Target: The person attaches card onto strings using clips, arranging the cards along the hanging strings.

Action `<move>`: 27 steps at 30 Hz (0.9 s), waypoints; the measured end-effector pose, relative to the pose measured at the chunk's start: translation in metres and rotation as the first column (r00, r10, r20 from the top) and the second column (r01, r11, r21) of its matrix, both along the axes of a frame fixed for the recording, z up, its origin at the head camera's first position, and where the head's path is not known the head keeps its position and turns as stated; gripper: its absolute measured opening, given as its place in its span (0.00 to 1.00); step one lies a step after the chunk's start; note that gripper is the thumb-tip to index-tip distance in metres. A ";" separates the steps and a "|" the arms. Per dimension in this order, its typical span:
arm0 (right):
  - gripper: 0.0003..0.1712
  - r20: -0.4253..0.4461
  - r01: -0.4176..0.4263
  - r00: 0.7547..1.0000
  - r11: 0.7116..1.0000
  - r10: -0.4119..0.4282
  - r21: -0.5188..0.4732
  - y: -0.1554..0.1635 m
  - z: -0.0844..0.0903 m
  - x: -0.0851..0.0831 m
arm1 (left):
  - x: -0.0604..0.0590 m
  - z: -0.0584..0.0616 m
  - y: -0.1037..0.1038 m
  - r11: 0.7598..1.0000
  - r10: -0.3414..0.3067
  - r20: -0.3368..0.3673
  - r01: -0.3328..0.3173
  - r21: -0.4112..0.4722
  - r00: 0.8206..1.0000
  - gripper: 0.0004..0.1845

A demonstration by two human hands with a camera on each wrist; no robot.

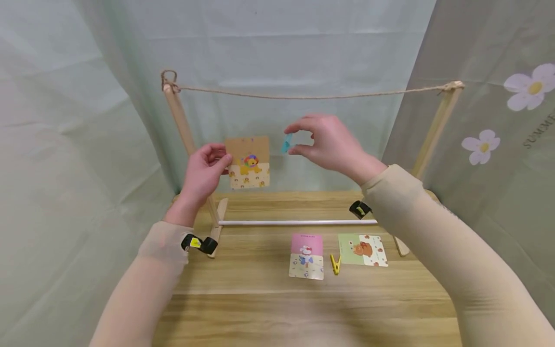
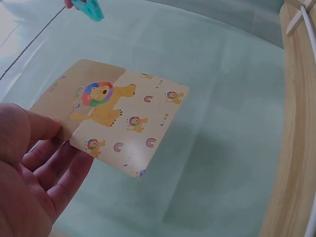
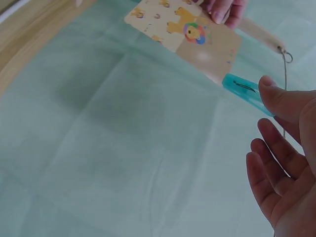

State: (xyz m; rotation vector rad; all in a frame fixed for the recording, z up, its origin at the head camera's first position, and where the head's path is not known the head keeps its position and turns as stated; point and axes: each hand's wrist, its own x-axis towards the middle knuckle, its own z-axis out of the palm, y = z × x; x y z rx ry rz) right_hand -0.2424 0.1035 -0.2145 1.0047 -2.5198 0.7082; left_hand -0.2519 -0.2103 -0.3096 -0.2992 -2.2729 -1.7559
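A person's two hands are raised in front of a small wooden drying frame with a twine line (image 1: 312,95) strung between its two posts. The left hand (image 1: 203,172) pinches a lion card (image 1: 247,162) by its left edge between thumb and fingers, holding it upright in the air below the line, at about 9 o'clock from the centre of the head view. In the left wrist view the lion card (image 2: 113,114) shows a rainbow-maned lion on a tan and cream ground, with the thumb over its corner. The right hand (image 1: 329,142) grasps a small blue clothespin (image 1: 286,143) between thumb and forefinger, just to the right of the card at about 3 o'clock from it, not touching it. In the right wrist view the blue clothespin (image 3: 245,92) sits under the thumb tip while the other fingers are loosely spread. On the wooden table (image 1: 260,289) below, toward 6 o'clock, lie a pink card (image 1: 306,256), a yellow clothespin (image 1: 335,264) just beside it, and a green card (image 1: 362,249) to the right.
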 end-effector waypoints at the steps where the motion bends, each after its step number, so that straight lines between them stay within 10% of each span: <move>1: 0.21 -0.001 0.000 1.000 1.000 0.000 0.000 -0.001 0.002 -0.001 | -0.001 0.002 0.000 1.000 0.001 0.000 -0.001 0.000 1.000 0.21; 27: 0.20 -0.099 0.036 0.994 0.995 -0.046 -0.098 -0.029 0.041 -0.017 | -0.015 0.039 0.009 0.998 0.043 -0.064 -0.045 -0.034 0.997 0.17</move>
